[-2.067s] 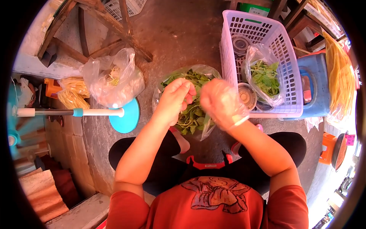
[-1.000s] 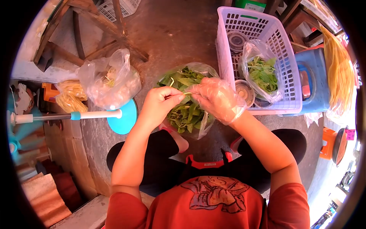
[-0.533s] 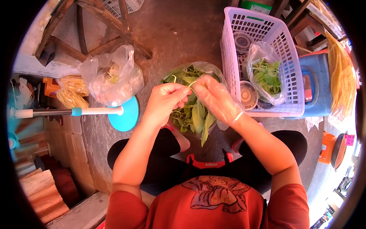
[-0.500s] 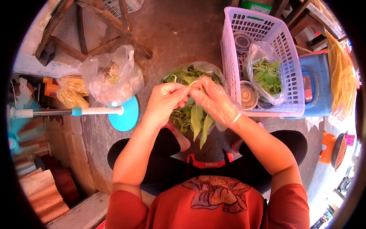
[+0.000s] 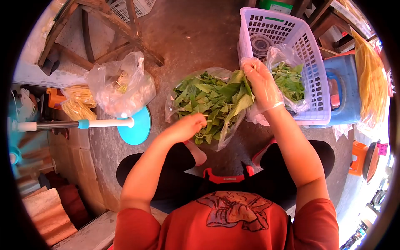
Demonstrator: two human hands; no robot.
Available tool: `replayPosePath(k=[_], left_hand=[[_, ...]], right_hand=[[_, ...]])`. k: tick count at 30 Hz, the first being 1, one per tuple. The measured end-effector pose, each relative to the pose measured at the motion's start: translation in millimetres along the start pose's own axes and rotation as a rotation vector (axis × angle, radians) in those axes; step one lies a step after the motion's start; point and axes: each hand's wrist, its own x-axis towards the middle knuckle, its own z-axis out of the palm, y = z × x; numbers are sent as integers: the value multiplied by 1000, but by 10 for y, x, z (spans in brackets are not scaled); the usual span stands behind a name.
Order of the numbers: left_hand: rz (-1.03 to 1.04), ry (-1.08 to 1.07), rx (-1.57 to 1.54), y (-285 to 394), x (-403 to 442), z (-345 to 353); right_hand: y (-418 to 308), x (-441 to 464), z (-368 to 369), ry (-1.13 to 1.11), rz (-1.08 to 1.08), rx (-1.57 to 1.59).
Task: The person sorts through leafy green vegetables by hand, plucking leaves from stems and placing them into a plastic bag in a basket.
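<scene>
My right hand (image 5: 261, 85), in a clear plastic glove, is closed around a leafy green stem (image 5: 242, 99) beside the basket's near-left side. Its long leaves hang over a heap of leafy greens (image 5: 204, 93) lying in an open clear plastic bag (image 5: 170, 107) on the floor. My left hand (image 5: 189, 126) is bare, its fingers curled together at the near-left edge of the heap. Whatever those fingers pinch, if anything, is hidden.
A pale purple basket (image 5: 326, 89) on the right holds bagged greens (image 5: 288, 81) and round lids (image 5: 261, 45). A blue container (image 5: 348, 87) stands beyond it. Leftward are a filled plastic bag (image 5: 125, 89), a turquoise disc with a pole (image 5: 139, 131) and a wooden frame (image 5: 112, 27).
My hands, together over the greens before, have parted. The right moved up and right with the leafy stem; the left dropped toward me. More of the heap shows.
</scene>
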Motion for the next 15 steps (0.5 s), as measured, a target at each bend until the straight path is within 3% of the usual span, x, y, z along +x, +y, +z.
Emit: replayPosePath(k=[2,5,8,11,14,15], left_hand=[[-166,-244,382,-344,113,236],[-162,-19,524,-624,64,529],[-62,31,575,-457,85,437],[-70,-73,716,-499,138,401],[-77,8,636,-416,171,277],[22,127,453,-352,151,188]], right_hand=[[-3,11,-17,-13,94,51],[-31,-49,69,-86,93,-85],[-20,-107,93,-164,75,-143],[24,-125,81,-203,122,-150],[-48,-151,67,-199,130,-218],[-50,-150,54,-194,123,-208]])
